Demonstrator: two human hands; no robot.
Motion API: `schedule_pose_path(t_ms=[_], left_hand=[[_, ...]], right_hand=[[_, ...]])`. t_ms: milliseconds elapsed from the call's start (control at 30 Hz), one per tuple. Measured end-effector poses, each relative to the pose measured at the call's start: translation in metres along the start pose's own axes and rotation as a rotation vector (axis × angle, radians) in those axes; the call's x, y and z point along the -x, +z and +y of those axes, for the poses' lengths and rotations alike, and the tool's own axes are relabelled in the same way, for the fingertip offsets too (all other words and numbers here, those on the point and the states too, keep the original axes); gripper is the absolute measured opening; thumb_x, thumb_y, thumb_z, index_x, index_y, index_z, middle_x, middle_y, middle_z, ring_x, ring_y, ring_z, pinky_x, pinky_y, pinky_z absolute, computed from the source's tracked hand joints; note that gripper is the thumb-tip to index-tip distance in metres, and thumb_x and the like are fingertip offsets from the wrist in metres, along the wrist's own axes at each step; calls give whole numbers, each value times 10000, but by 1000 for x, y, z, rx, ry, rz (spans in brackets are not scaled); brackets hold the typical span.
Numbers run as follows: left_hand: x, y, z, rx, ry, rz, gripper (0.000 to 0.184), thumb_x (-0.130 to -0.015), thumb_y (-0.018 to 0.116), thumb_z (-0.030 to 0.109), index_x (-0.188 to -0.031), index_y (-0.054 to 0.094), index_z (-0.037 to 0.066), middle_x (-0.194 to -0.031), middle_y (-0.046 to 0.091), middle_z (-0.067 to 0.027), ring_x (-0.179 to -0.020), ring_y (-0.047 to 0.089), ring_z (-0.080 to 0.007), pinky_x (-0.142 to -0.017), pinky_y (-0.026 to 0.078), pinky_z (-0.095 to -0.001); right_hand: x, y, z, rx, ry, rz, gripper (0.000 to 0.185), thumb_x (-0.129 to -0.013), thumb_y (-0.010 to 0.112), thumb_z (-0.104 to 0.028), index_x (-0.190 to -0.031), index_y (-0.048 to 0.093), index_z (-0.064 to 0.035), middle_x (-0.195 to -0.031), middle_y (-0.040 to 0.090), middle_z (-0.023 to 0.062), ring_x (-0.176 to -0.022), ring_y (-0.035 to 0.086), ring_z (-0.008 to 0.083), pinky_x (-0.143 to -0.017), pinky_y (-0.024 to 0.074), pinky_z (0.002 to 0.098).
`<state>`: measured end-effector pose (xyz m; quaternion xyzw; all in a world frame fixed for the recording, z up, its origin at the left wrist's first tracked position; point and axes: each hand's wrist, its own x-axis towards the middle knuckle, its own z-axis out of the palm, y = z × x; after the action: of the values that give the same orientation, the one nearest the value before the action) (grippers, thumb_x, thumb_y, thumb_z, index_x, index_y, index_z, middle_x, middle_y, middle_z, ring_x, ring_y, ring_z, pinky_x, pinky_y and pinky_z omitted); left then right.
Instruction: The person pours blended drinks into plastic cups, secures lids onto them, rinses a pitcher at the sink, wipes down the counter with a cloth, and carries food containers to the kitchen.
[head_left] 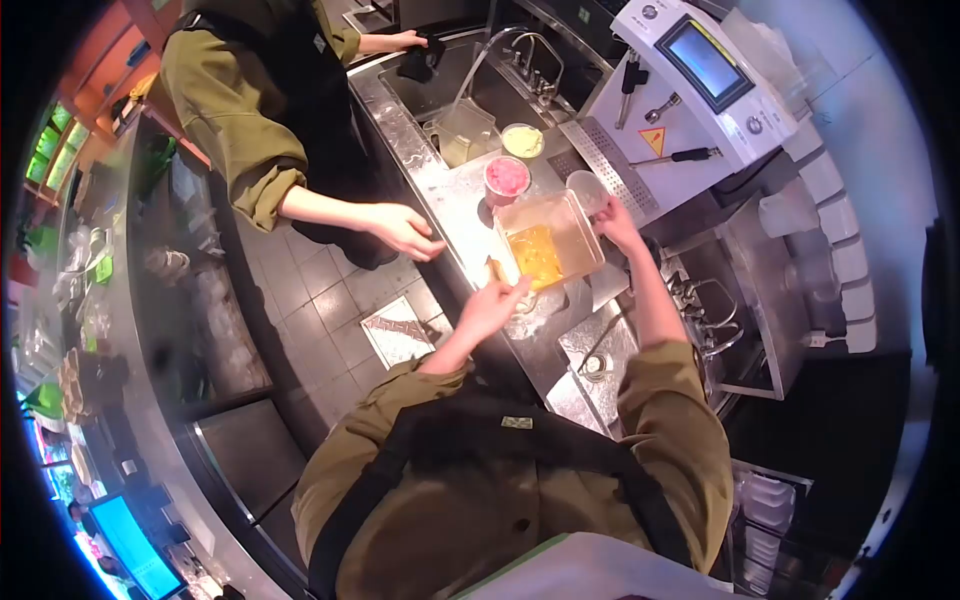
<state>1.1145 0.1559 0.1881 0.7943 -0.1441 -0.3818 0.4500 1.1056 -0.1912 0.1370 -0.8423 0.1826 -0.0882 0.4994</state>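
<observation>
Left hand (490, 308) clamps fingers on near corner of tilted plastic container (574, 242); right hand (618, 225), at opposite side: grip I cannot tell.

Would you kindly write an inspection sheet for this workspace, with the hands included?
Surface: shiny metal counter.
Job's things: clear container with yellow contents.
Clutter: pink-filled tub and pale-green-filled tub nearby.
Hands: left hand holds the container's near corner; right hand is at its right side, beside a clear cup, grip unclear.
Cables: none clearly distinguishable.
Surroundings: co-worker's hand, touchscreen machine.
</observation>
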Motion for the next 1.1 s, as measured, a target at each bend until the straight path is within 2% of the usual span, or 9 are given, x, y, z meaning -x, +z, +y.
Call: schedule_pose_path(t_ms=[67, 100, 133, 167, 233, 433, 567, 867, 1100], left_hand=[[-15, -29, -25, 25, 332, 457, 376, -872, 587, 338, -1003, 625, -12, -828, 633, -141, -748, 607, -211, -693, 475, -323], [-7, -50, -5, 49, 393, 463, 280, -872, 588, 209, -1042, 583, -14, -813, 585, -93, -710, 569, -159, -665, 470, -293], [-11, -67, 4, 73, 365, 416, 350, -796, 649, 223, -1057, 555, 11, -875, 568, -161, -796, 572, -267, -734, 451, -373], [-23, -81, 11, -30, 649, 542, 272, -790, 600, 76, -1045, 556, -7, -803, 521, -50, -717, 532, -105, -660, 470, -269], [-34, -114, 52, -103, 796, 550, 396, -673, 613, 34, -1063, 546, 10, -908, 578, -128, -806, 595, -217, -736, 488, -312], [-141, -132, 76, -697, 593, 261, 817, -597, 708, 68, -1314, 327, -22, -1239, 472, -219, -1136, 497, -348, -948, 436, -404], [-179, -108, 78, -886, 471, 109, 1030, -546, 771, 87, -1401, 205, -12, -1276, 447, -217, -1177, 460, -374, -1006, 402, -401], [-236, -98, 54, -629, 956, -68, 995, -585, 752, 167, -1433, 241, 73, -1423, 339, -201, -1338, 321, -311, -1108, 285, -376], [-203, -108, 98, -709, 957, -297, 1197, -517, 794, 145, -1474, 77, 180, -1319, 365, -243, -1229, 399, -409, -1020, 400, -421]], right_hand=[[-2, -28, -24, 362, 56, 105, 351, -749, 622, -38, -1088, 540, 2, -916, 655, 122, -856, 641, 250, -780, 502, 333], [17, -30, -93, 520, 4, 216, 272, -760, 608, -65, -1017, 578, 17, -862, 675, 131, -819, 657, 287, -776, 503, 357], [8, -30, -112, 456, -107, 231, 336, -753, 636, -88, -1074, 578, -6, -922, 665, 141, -869, 639, 314, -799, 496, 365], [-8, -28, -124, 494, -252, 171, 382, -738, 662, -100, -1102, 572, -25, -989, 646, 151, -928, 620, 315, -834, 482, 377], [-48, -15, -146, 610, -486, 8, 517, -694, 716, -107, -1176, 535, -61, -1138, 581, 170, -1053, 561, 320, -901, 450, 394], [-150, 58, -144, 966, -547, -396, 1017, -491, 841, -36, -1358, 350, -244, -1396, 351, 143, -1212, 407, 408, -981, 422, 444], [-172, 81, -145, 1018, -350, -556, 1001, -496, 842, -93, -1356, 350, -233, -1278, 403, 212, -1150, 450, 426, -965, 427, 451], [-141, 48, -172, 1024, -243, -330, 951, -465, 855, -159, -1296, 394, -215, -1155, 424, 223, -1070, 490, 427, -891, 462, 492], [-86, 2, -218, 1118, -105, -197, 897, -470, 846, -221, -1271, 444, -204, -1125, 431, 226, -1045, 495, 434, -878, 470, 489]])
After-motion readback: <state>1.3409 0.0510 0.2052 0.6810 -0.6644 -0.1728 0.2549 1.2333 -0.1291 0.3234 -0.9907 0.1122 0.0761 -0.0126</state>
